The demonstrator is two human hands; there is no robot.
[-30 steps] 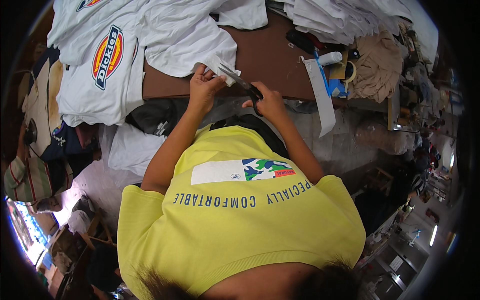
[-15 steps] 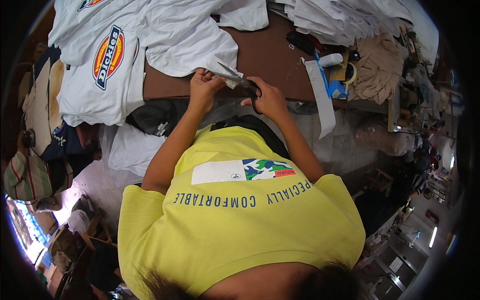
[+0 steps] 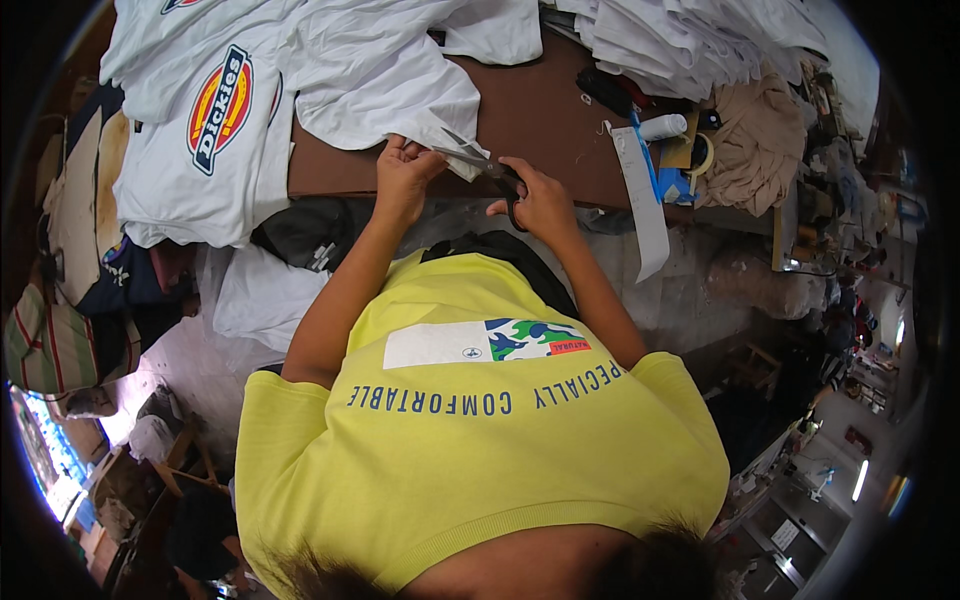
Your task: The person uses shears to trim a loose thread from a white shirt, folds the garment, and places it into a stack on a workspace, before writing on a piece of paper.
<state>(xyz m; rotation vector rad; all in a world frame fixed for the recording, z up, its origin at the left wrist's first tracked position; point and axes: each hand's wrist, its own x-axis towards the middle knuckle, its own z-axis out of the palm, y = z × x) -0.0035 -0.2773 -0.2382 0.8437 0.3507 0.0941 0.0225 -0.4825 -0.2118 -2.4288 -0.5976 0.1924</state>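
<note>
A pair of scissors (image 3: 492, 167) with dark handles is in my right hand (image 3: 545, 203), fingers and thumb around the handles. Its blades stand spread apart and point left, over the near edge of a white T-shirt (image 3: 390, 85). My left hand (image 3: 402, 180) pinches that edge just left of the blades. Most of the shirt lies on the brown tabletop (image 3: 570, 130). Left of it is another white T-shirt (image 3: 150, 170) with a red, yellow and blue printed emblem, its lower part hanging over the table edge.
White cloth (image 3: 690, 40) is piled at the back right, with crumpled beige fabric (image 3: 755, 140) nearer. Before them are a thread spool (image 3: 662, 127), a tape roll (image 3: 703, 155) and a long white strip (image 3: 642, 215) overhanging the edge. A black bag (image 3: 305, 235) sits below the table.
The scissors and my right hand have shifted very slightly right. My left hand keeps its pinch on the shirt edge. At the far left, a striped sleeve has moved.
</note>
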